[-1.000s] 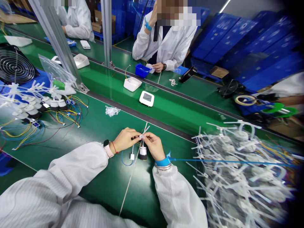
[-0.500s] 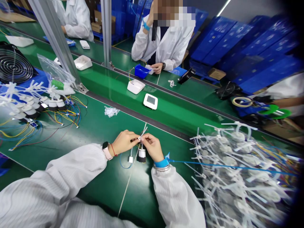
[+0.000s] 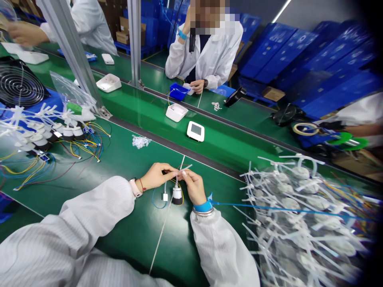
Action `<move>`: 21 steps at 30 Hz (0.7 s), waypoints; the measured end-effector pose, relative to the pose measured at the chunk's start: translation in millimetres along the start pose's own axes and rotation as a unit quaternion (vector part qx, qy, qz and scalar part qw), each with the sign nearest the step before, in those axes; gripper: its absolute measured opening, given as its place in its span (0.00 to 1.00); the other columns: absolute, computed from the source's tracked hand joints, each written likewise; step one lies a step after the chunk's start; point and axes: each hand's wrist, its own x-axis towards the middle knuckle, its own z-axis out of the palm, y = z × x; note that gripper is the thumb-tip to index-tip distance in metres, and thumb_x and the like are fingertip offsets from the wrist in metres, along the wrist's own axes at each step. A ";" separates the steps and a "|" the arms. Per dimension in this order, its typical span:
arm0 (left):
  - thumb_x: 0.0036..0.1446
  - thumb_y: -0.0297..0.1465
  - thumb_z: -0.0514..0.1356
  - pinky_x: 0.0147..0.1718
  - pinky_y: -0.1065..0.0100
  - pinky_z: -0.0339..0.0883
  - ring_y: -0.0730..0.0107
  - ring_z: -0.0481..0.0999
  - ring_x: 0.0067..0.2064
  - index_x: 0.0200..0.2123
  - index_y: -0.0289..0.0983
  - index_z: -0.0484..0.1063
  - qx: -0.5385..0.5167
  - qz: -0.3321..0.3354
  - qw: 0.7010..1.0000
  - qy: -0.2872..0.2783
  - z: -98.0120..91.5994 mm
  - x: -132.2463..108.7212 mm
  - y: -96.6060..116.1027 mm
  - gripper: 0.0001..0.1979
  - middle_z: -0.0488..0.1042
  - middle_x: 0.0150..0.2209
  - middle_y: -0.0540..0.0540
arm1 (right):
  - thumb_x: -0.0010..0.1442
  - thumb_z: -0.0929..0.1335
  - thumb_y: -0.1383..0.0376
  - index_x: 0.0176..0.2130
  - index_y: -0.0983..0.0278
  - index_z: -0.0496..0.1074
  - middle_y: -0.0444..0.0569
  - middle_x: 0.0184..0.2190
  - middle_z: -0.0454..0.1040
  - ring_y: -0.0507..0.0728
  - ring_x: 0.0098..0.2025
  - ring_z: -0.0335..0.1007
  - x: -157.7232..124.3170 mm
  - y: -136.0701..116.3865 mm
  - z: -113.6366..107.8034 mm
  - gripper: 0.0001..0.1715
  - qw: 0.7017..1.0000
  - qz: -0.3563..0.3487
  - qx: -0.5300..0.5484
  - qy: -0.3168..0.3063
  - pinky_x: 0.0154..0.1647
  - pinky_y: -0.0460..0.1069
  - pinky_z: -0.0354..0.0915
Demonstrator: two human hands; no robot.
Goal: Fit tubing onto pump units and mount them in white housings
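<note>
Fingertips (image 3: 184,174) of the left hand (image 3: 155,176) and right hand (image 3: 194,187) are pinching shut on a cable tie (image 3: 187,167) above the green table (image 3: 125,159), near the middle. A small cylinder (image 3: 177,195) on wires is sitting just below them, and a heap of tied parts (image 3: 299,207) is lying right.

Green bench (image 3: 125,159), white cable tie (image 3: 188,166), blue wristband (image 3: 203,206), white sleeves (image 3: 89,223)
</note>
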 end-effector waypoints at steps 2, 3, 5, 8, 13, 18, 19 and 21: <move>0.55 0.34 0.58 0.33 0.72 0.65 0.71 0.73 0.33 0.36 0.33 0.76 0.011 0.003 1.000 -0.001 -0.6 0.6 -0.9 0.12 0.76 0.33 0.44 | 0.54 0.66 0.54 0.27 0.62 0.73 0.45 0.25 0.71 0.53 0.28 0.66 0.2 -0.9 0.2 0.15 1.000 0.001 -0.005 0.001 0.33 0.50 0.65; 0.55 0.34 0.58 0.32 0.72 0.65 0.71 0.73 0.33 0.37 0.33 0.76 0.015 0.002 1.000 -0.003 -0.9 0.9 -1.2 0.12 0.76 0.32 0.44 | 0.54 0.66 0.54 0.26 0.62 0.73 0.45 0.25 0.71 0.53 0.28 0.66 0.3 -1.4 0.3 0.15 1.000 0.001 -0.007 0.002 0.33 0.50 0.65; 0.55 0.34 0.57 0.32 0.72 0.64 0.71 0.73 0.33 0.37 0.33 0.76 0.017 -0.004 1.000 -0.010 -1.3 1.3 -1.7 0.12 0.76 0.32 0.44 | 0.54 0.66 0.55 0.26 0.62 0.73 0.45 0.24 0.70 0.53 0.28 0.66 0.5 -2.1 0.6 0.14 1.000 -0.001 -0.006 0.007 0.33 0.50 0.65; 0.57 0.34 0.56 0.32 0.73 0.64 0.71 0.73 0.33 0.36 0.33 0.76 0.007 0.000 1.000 -0.020 -1.6 1.3 -2.0 0.13 0.76 0.32 0.45 | 0.54 0.66 0.56 0.26 0.62 0.73 0.45 0.25 0.71 0.52 0.28 0.66 0.8 -2.6 1.3 0.14 1.000 0.000 0.000 0.010 0.33 0.49 0.65; 0.57 0.33 0.56 0.31 0.73 0.64 0.71 0.73 0.33 0.38 0.33 0.76 0.012 0.007 1.000 -0.019 -1.2 0.2 -0.1 0.13 0.76 0.33 0.44 | 0.53 0.66 0.55 0.25 0.62 0.72 0.45 0.24 0.70 0.52 0.28 0.65 1.5 -2.9 1.5 0.15 1.000 0.003 0.001 0.016 0.33 0.49 0.65; 0.55 0.32 0.56 0.31 0.73 0.64 0.71 0.72 0.33 0.40 0.33 0.75 0.019 0.011 1.000 -0.019 -0.8 -0.4 1.6 0.13 0.76 0.34 0.44 | 0.52 0.67 0.54 0.23 0.62 0.71 0.44 0.23 0.69 0.52 0.28 0.65 1.8 -4.4 1.1 0.15 1.000 0.002 -0.005 0.017 0.32 0.49 0.65; 0.55 0.31 0.56 0.30 0.73 0.63 0.71 0.72 0.33 0.40 0.32 0.75 0.020 0.012 1.000 -0.018 -0.7 -0.4 1.8 0.13 0.75 0.33 0.44 | 0.52 0.67 0.54 0.23 0.62 0.71 0.44 0.23 0.69 0.52 0.28 0.65 1.8 -4.8 1.1 0.15 1.000 0.003 -0.006 0.017 0.32 0.49 0.64; 0.54 0.31 0.56 0.30 0.73 0.63 0.71 0.72 0.32 0.40 0.31 0.75 0.020 0.014 1.000 -0.018 -0.5 -0.4 2.0 0.13 0.75 0.33 0.43 | 0.52 0.67 0.55 0.23 0.62 0.71 0.44 0.23 0.69 0.52 0.27 0.65 1.6 -5.2 1.2 0.15 1.000 0.006 -0.006 0.018 0.32 0.49 0.64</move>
